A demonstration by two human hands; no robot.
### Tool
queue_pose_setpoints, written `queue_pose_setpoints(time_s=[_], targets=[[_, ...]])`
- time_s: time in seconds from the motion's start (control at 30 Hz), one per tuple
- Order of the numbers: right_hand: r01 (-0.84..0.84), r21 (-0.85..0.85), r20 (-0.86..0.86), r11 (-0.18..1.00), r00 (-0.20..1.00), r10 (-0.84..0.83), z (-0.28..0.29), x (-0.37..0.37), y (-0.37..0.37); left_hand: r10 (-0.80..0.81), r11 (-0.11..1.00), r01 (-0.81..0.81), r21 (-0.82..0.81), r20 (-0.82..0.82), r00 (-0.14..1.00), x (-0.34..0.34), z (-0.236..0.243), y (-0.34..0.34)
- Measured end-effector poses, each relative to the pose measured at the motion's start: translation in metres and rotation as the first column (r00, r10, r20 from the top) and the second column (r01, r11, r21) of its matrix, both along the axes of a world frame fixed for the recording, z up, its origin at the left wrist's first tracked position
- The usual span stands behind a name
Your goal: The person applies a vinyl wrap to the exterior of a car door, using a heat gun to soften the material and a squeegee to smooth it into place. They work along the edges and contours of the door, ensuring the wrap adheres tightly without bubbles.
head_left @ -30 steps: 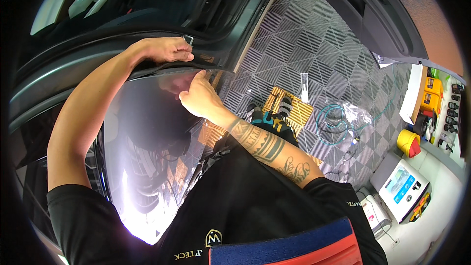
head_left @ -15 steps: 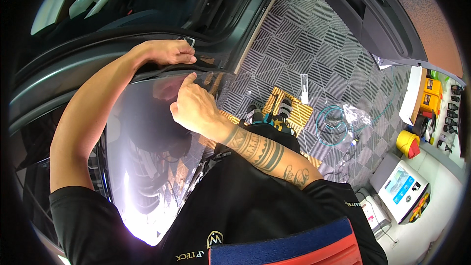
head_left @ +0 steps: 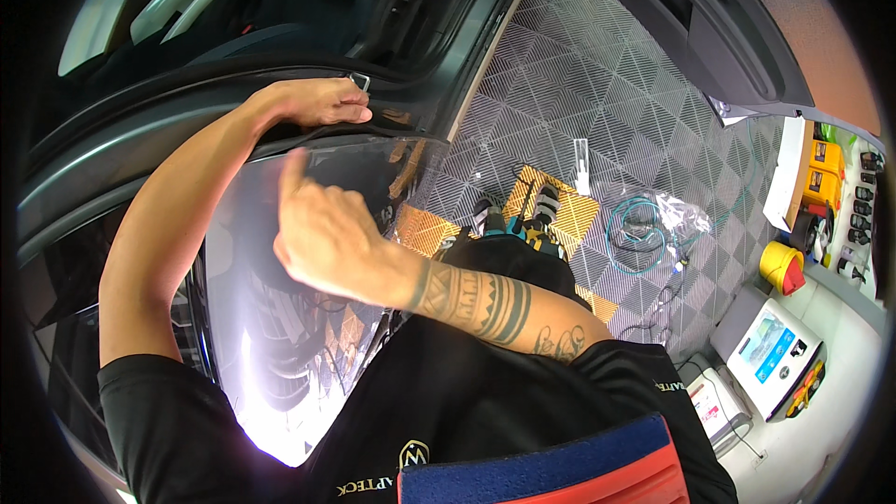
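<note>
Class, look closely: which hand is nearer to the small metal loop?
Left. The left hand is right beside the metal loop, though contact is unclear. The right hand is farther off, lower in the view, in front of the shiny car panel.

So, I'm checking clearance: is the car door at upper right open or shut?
Open: the dark door stands away from the car body, tiled floor showing between them.

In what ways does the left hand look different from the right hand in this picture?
The left hand is curled, while the right hand has its index finger extended. The left hand is at the dark frame; the right hand is over the glossy panel. The left hand looks fairly sharp, the right hand blurred. Both are bare.
</note>
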State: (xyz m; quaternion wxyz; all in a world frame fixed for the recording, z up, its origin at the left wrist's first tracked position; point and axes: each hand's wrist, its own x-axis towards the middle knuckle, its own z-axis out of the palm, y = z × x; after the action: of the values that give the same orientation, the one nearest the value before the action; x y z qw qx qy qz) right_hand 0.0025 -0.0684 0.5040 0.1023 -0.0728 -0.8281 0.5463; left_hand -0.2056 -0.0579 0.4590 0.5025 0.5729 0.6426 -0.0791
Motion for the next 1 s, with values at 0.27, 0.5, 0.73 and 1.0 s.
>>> queue_pose_setpoints(time_s=[0.27,0.5,0.73,1.0], targets=[[-0.218,-0.888,-0.401,0.405,0.797,-0.452,0.025,0.139,0.084,0.08,0.986,-0.078,0.148,-0.005,0.997,0.003,0.0,-0.009],[-0.259,0.017,-0.41,0.966,0.879,0.243,0.064,0.167,0.177,0.089,0.995,-0.088,0.041,-0.036,0.995,0.01,0.012,-0.017],[-0.073,-0.833,-0.002,0.549,0.992,0.128,-0.14,0.106,0.127,0.133,0.986,-0.139,-0.091,-0.066,0.989,0.021,0.032,0.004],[-0.188,-0.811,-0.258,0.554,0.965,-0.05,-0.182,0.066,0.074,0.19,0.978,-0.191,-0.079,-0.02,0.981,0.025,0.032,-0.001]])
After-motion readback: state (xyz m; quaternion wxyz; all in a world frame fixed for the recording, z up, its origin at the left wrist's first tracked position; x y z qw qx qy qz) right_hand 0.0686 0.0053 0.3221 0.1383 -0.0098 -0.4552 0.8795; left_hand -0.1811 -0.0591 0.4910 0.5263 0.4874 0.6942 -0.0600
